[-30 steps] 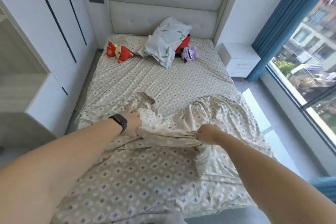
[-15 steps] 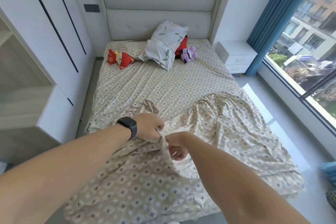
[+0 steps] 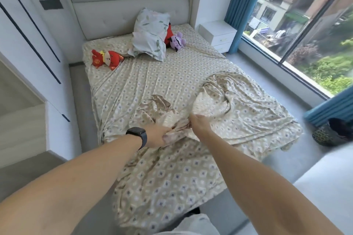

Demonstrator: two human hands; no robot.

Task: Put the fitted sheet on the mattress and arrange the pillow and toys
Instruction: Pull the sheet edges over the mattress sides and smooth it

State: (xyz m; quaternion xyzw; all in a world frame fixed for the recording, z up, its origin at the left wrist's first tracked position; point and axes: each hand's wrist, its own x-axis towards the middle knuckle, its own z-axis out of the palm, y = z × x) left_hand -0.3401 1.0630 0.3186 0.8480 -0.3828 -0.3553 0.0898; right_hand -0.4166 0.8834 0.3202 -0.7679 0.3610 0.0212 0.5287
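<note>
You are still on the sheet step; the fitted sheet (image 3: 152, 89) covers the mattress up to the headboard (image 3: 122, 5), but its foot end lies folded back in a crumpled heap well short of the foot of the bed, far from the headboard; so by my reading the pillow and toys must wait. The pillow (image 3: 150, 34) leans against the headboard; the red toy (image 3: 106, 58) lies to its left, just below the headboard, and the purple toy (image 3: 177, 41) sits beside the pillow on the window side. Your left hand (image 3: 157, 135) is clenched round a bunch of the heaped cloth; your right hand (image 3: 198, 124) pinches the same bunch, close beside it. Next, you likely need to find the elastic corner, draw it toward you, and hook it under the mattress corner. Half a second back your hands met nearer the middle of the heap; now the bunch sits lower and your view has swung toward the window.
</note>
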